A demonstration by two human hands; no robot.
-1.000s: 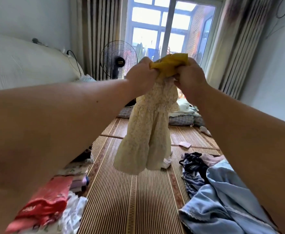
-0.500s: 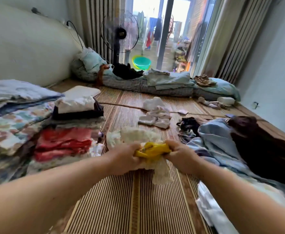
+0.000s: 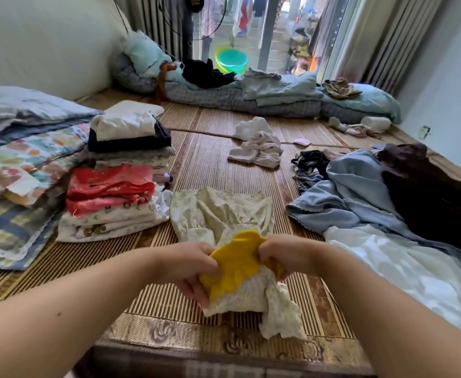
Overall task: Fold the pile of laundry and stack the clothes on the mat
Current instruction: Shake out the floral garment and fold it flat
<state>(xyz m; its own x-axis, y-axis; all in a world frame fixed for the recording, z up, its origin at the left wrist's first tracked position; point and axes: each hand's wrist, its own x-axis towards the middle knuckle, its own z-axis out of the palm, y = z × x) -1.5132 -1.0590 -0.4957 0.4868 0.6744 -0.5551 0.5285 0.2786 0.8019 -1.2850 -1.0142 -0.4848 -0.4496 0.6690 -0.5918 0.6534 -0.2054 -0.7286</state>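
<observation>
Yellow collar fabric is what both hands are bunched around right now, the left hand (image 3: 188,268) and the right hand (image 3: 283,257) each with fingers curled tight into the top of a little cream floral dress (image 3: 223,216), knuckles nearly touching across the yellow collar (image 3: 237,263). The skirt part lies spread on the woven mat (image 3: 204,162) just beyond the hands, while a sleeve or loose bit dangles below them toward the mat's patterned border. My take on doing this step well: slide the hands apart along the shoulders before folding, so the bodice goes flat and the skirt isn't crumpled under it, then fold the sides in and double it up to match the folded stack (image 3: 114,197) sitting to the left of the left hand, red pieces on cream ones, with a second stack with white and dark items behind it. Still-unfolded stuff is off to the right of the right hand: a pale blue garment (image 3: 360,192), something dark brown on top of it, and white fabric closest in. As for containers, the only real one I can spot is a green tub (image 3: 232,61) way out past the hands by the doorway, and I can't tell what's in it, if anything.
</observation>
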